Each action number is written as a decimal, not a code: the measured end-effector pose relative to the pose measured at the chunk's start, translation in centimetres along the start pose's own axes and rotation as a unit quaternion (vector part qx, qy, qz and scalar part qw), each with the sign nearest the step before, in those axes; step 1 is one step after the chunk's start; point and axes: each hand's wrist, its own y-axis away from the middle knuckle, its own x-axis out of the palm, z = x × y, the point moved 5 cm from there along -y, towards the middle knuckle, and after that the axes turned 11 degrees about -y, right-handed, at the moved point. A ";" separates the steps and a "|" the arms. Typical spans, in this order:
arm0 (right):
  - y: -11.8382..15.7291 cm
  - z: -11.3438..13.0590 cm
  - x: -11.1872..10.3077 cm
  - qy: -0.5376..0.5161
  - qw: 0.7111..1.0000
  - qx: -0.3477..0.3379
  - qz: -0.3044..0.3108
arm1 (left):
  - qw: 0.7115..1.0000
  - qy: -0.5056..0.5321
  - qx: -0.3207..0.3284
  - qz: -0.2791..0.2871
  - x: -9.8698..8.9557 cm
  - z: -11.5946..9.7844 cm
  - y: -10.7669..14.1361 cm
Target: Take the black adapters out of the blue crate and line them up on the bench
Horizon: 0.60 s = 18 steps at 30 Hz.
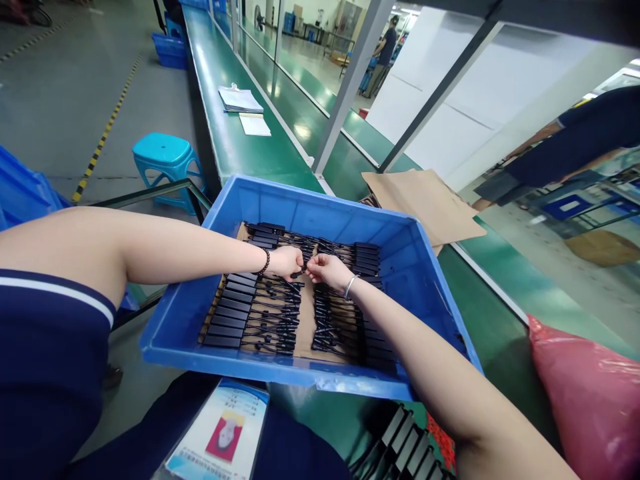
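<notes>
I'm looking down into the blue bin (310, 208), a smooth-walled plastic box, and both my hands are meeting over its middle. My left hand (287, 262), wearing dark round beads, is curling its fingers narrowly around a small black piece (300, 272); my right hand (330, 271), with a smooth silvery bangle, is pinching at the same spot, thumb and fingertips closing tight. Exactly what shape they're gripping I can't tell, as the fingers are covering most of it.

Inside the bin, flat oblong black blocks (234, 305) are lining up in rows along the left and right sides, their thin cables (273, 313) running inward. Dull brown cardboard (305, 327) is showing between the cable ends. Beyond the bin's far right corner, creased brown sheets (425, 203) are lying on the glossy green bench (250, 157). To the bin's right, a shiny, bulging pink bag (590, 393) is slumping. Left of its far corner, a turquoise plastic stool (165, 150) is standing on the floor, and more black blocks (410, 440) are sitting just nearer than the bin.
</notes>
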 end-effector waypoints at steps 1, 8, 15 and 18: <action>-0.1 0.0 0.0 0.008 1.000 -0.013 0.004 | 1.000 -0.008 0.001 0.000 0.0 0.0 0.0; -0.3 -0.1 0.1 0.018 0.999 -0.042 0.001 | 0.999 -0.042 -0.005 -0.007 0.0 0.0 0.0; -0.3 -0.2 0.3 -0.010 1.000 -0.009 -0.010 | 0.999 -0.046 -0.005 -0.010 0.1 0.2 -0.5; -0.3 -0.2 0.4 0.010 1.000 -0.015 -0.018 | 0.999 -0.046 -0.012 -0.009 0.1 0.3 -0.5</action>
